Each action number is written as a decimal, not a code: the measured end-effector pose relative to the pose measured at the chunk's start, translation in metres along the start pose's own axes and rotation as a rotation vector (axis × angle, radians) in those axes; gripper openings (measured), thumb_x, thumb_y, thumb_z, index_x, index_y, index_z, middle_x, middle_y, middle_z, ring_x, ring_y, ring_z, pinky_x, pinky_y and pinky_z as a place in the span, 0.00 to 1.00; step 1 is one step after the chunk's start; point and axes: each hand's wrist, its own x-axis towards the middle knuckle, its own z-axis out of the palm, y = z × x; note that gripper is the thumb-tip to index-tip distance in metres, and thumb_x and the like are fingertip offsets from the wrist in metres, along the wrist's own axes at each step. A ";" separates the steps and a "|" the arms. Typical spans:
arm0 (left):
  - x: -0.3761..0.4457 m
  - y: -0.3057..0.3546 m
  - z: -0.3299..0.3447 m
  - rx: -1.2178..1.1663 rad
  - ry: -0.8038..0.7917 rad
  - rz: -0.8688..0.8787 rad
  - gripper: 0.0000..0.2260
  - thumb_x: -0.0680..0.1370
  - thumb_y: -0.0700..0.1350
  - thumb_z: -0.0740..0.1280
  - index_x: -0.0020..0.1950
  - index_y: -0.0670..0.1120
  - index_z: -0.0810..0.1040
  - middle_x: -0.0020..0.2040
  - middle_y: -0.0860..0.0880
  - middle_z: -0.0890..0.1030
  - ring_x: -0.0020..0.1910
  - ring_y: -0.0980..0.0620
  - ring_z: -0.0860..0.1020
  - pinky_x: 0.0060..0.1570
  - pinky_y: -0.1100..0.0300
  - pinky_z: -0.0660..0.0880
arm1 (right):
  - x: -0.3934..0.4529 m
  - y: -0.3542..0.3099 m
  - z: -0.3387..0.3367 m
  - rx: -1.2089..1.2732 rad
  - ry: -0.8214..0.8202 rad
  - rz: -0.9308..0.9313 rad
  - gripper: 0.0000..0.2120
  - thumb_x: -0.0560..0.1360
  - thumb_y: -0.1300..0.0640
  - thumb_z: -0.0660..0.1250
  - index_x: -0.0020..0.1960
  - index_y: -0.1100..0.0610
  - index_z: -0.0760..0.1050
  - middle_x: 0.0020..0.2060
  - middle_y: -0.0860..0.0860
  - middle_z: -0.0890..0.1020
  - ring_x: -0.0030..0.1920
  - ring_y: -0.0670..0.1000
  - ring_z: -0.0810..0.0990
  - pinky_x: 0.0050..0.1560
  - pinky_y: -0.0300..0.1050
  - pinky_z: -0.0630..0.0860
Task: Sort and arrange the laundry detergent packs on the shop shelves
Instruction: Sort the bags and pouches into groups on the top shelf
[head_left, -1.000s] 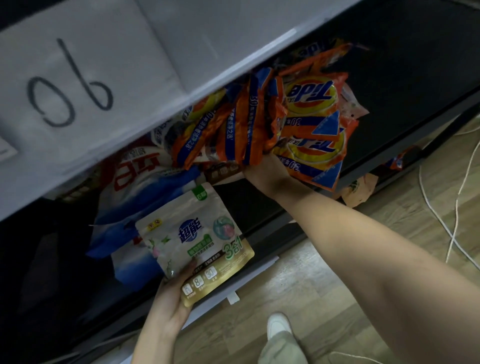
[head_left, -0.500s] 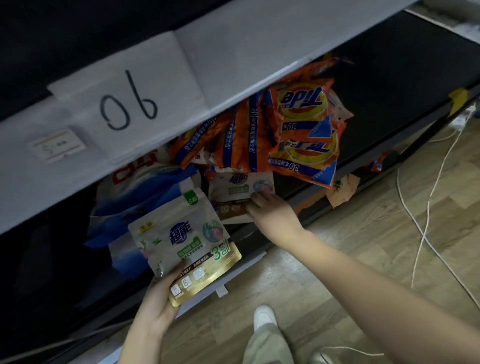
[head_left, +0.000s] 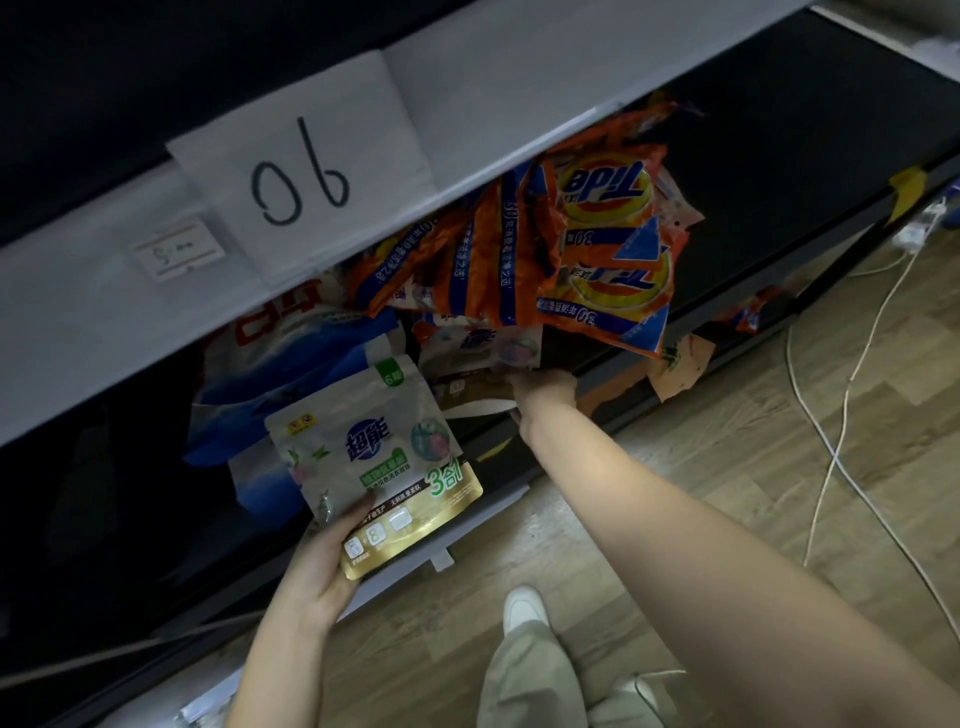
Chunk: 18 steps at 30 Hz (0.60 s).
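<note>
My left hand (head_left: 324, 558) grips a white-and-gold pouch of detergent pods (head_left: 374, 452) by its lower left corner, in front of the dark bottom shelf. A second pouch of the same kind (head_left: 475, 358) lies on that shelf, and my right hand (head_left: 543, 392) grips its right edge. Right above it a bunch of orange Tide packs (head_left: 587, 234) leans together under the grey shelf front. Blue-and-white detergent bags (head_left: 291, 374) lie to the left, behind the held pouch.
The grey shelf front (head_left: 519, 88) overhead carries a paper sign with a handwritten number (head_left: 298, 171). White cables (head_left: 831, 441) run across the wooden floor at right. My white shoe (head_left: 524, 608) stands below the shelf edge. A torn brown label (head_left: 680, 364) hangs off the shelf rail.
My right hand left the orange Tide packs, dropped down and took hold of the second pouch on the shelf. My left hand kept the first pouch nearly still.
</note>
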 end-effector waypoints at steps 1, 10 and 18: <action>-0.002 0.002 0.001 0.007 -0.003 0.005 0.17 0.69 0.37 0.66 0.58 0.41 0.77 0.50 0.41 0.84 0.43 0.48 0.84 0.45 0.52 0.81 | -0.002 -0.003 0.004 -0.036 -0.098 -0.024 0.25 0.74 0.55 0.70 0.66 0.63 0.68 0.62 0.60 0.75 0.49 0.53 0.77 0.52 0.46 0.77; -0.017 0.006 -0.010 0.093 0.016 0.021 0.17 0.70 0.37 0.66 0.59 0.41 0.76 0.50 0.42 0.84 0.44 0.48 0.84 0.41 0.54 0.82 | -0.003 0.013 -0.018 -0.077 -0.243 0.025 0.08 0.73 0.65 0.69 0.43 0.56 0.71 0.62 0.61 0.75 0.62 0.61 0.75 0.60 0.54 0.74; -0.052 -0.009 0.008 0.111 0.028 -0.039 0.13 0.77 0.42 0.65 0.61 0.42 0.75 0.50 0.42 0.84 0.43 0.47 0.84 0.39 0.52 0.82 | -0.064 0.046 -0.122 -0.076 -0.288 -0.090 0.08 0.71 0.69 0.70 0.48 0.61 0.78 0.38 0.52 0.85 0.37 0.50 0.83 0.44 0.46 0.80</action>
